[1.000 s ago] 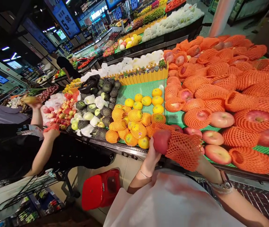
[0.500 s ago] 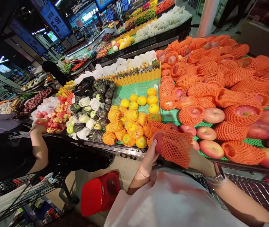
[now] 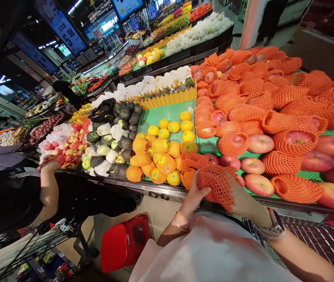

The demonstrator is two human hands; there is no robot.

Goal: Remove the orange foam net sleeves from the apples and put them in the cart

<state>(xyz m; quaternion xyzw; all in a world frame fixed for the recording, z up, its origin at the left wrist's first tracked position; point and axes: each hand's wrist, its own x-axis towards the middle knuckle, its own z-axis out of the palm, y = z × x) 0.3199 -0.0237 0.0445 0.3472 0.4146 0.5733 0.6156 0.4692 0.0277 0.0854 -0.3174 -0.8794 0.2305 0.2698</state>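
My left hand (image 3: 198,192) is closed around one end of a red apple (image 3: 198,181) in an orange foam net (image 3: 218,186), thumb lying along the near side. Most of the apple is covered by the mesh, whose loose end flares out toward my right wrist. My right hand reaches into or behind that flared end; its fingers are hidden by the mesh. Just beyond my hands, bare apples (image 3: 253,165) and netted apples (image 3: 298,192) lie on a green mat, with netted orange citrus fruits (image 3: 167,163) to the left.
A metal shopping cart (image 3: 314,239) stands at my right. On the floor to my left is a red stool (image 3: 117,246). A person in black (image 3: 49,188) reaches toward the fruit beside me at left. The stand's metal edge (image 3: 152,188) runs in front of me.
The orange foam net now covers more of the apple's left end, where more red skin showed before. My left thumb has come over onto the mesh. The view has shifted slightly.
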